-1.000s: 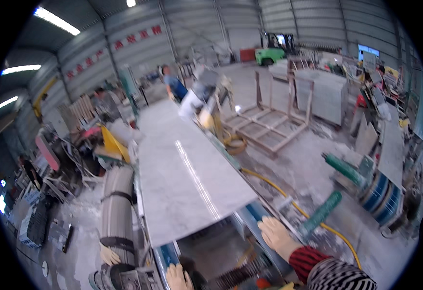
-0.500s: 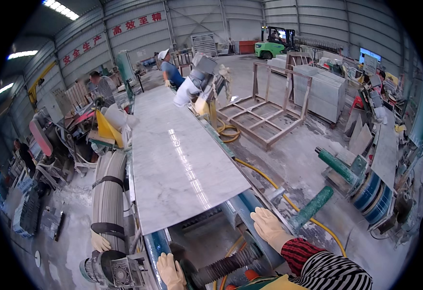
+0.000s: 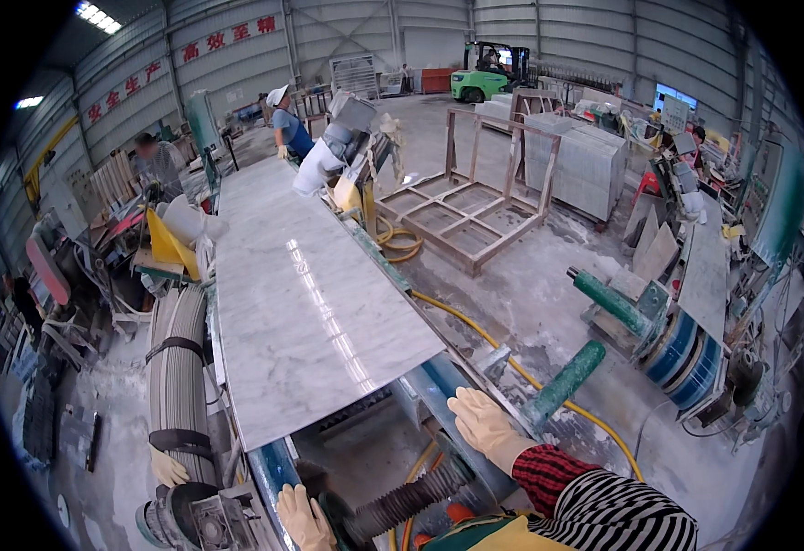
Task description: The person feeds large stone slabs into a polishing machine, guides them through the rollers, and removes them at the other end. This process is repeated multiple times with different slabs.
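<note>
A polished grey-white marble slab [image 3: 301, 321] lies flat on a long blue machine frame [image 3: 435, 384] in front of me. My right hand [image 3: 486, 424], in a cream glove, rests on the frame's right rail just off the slab's near corner, its fingers stretched out. At the lower edge my left hand [image 3: 305, 519], gloved alike, lies with its fingers extended on the left rail, nearer to me than the slab. Neither hand touches the slab or holds anything. Between them a dark ribbed bellows [image 3: 411, 500] crosses the frame's opening.
Left of the frame stand a strapped grey bundle [image 3: 179, 376], another cream glove [image 3: 169, 466] and a motor [image 3: 204, 519]. A machine head [image 3: 351, 115] overhangs the slab's far right. Beyond are a co-worker [image 3: 290, 129], a rusty rack [image 3: 475, 216], a yellow hose [image 3: 549, 390] and a green forklift [image 3: 486, 73].
The whole view has swung slightly right, so the scene sits further left in the picture. Both hands stay on the rails. The far co-worker stands a little more upright.
</note>
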The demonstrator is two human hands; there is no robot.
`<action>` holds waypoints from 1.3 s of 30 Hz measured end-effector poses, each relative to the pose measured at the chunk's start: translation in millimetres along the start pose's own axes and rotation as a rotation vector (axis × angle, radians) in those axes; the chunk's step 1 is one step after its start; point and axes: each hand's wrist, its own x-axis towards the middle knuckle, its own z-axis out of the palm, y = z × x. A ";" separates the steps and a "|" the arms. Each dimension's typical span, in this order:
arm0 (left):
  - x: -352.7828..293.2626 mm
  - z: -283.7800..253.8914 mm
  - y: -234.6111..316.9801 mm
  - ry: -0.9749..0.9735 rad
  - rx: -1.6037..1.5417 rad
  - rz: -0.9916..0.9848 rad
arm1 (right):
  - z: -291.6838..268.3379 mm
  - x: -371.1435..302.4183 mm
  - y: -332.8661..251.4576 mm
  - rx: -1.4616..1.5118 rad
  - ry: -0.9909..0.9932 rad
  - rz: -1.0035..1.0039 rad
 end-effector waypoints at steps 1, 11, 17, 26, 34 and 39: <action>-0.1 -3.2 -1.9 0.005 -0.005 -0.006 | 3.6 1.3 -2.7 0.010 -0.017 0.008; 4.7 -1.1 -2.2 -0.011 -0.042 0.006 | 8.6 -6.2 3.0 -0.036 0.025 0.001; 2.2 -3.6 -0.5 -0.015 -0.045 -0.009 | 1.0 -7.9 -0.9 0.011 -0.084 0.039; 2.5 -15.8 10.8 -0.002 -0.064 -0.019 | -6.7 -3.8 -10.2 -0.025 -0.092 0.063; 0.0 -13.9 12.8 0.009 -0.053 -0.017 | 2.6 -14.9 -0.8 -0.026 -0.071 0.050; -9.8 -12.0 2.5 -0.024 -0.044 -0.068 | 5.8 -13.3 -4.8 -0.014 -0.059 0.036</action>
